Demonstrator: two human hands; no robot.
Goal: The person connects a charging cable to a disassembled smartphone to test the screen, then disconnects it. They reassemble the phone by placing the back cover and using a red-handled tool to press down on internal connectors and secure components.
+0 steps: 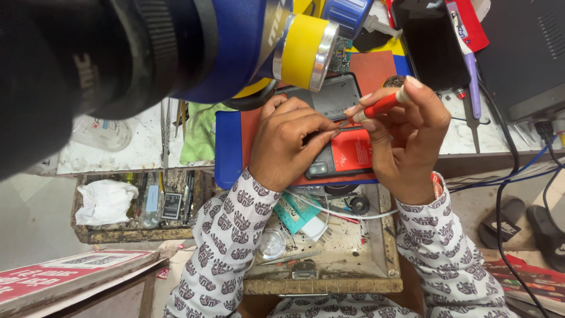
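Note:
An opened phone (344, 126) with a red inner part lies on a red and blue work mat (226, 147). My left hand (288, 141) presses down on the phone, fingers curled over its middle. My right hand (406, 132) grips a red-handled screwdriver (379, 107), its tip pointing left into the phone just beyond my left fingertips. A large black, blue and yellow magnifier or lamp head (176, 41) hangs close to the camera and hides the upper left.
An open drawer (353, 259) below the mat holds a white cable, small parts and tweezers. A second tray (118, 232) at left holds a white cloth and tools. Black equipment (524, 53), cables and sandals (512, 221) lie at right.

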